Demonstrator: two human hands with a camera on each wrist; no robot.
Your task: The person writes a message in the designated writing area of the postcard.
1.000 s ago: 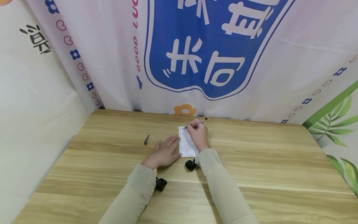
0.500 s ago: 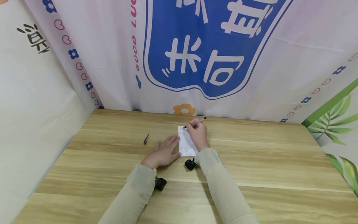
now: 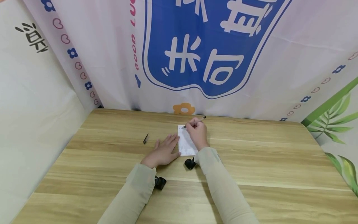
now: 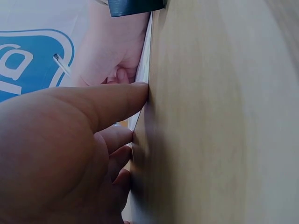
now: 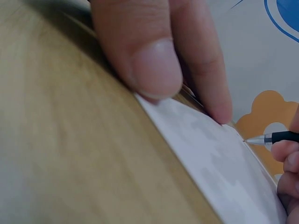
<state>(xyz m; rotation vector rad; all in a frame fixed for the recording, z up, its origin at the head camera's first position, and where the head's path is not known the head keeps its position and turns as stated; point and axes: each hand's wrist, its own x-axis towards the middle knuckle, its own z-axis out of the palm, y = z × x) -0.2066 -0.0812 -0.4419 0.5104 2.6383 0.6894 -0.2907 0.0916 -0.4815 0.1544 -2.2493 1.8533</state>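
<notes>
A small white sheet of paper (image 3: 185, 144) lies on the wooden table (image 3: 265, 174). My right hand (image 3: 198, 133) pinches a pen (image 3: 200, 119) over the upper part of the sheet, the tip near its top left corner. In the right wrist view the metal tip of the pen (image 5: 257, 140) points at the paper (image 5: 205, 144). My left hand (image 3: 163, 151) lies with spread fingers along the paper's left side. Its thumb (image 4: 126, 98) and fingertips press at the sheet's edge in the left wrist view. Faint marks show at the top left of the paper.
A dark pen cap (image 3: 146, 138) lies on the table left of the left hand. Black wrist cameras sit at the left cuff (image 3: 160, 183) and right cuff (image 3: 190, 163). A printed curtain (image 3: 117, 62) hangs behind the table's far edge.
The whole head view has shifted up slightly. Both hands keep their places at the paper, and the pen stays close to its top left corner.
</notes>
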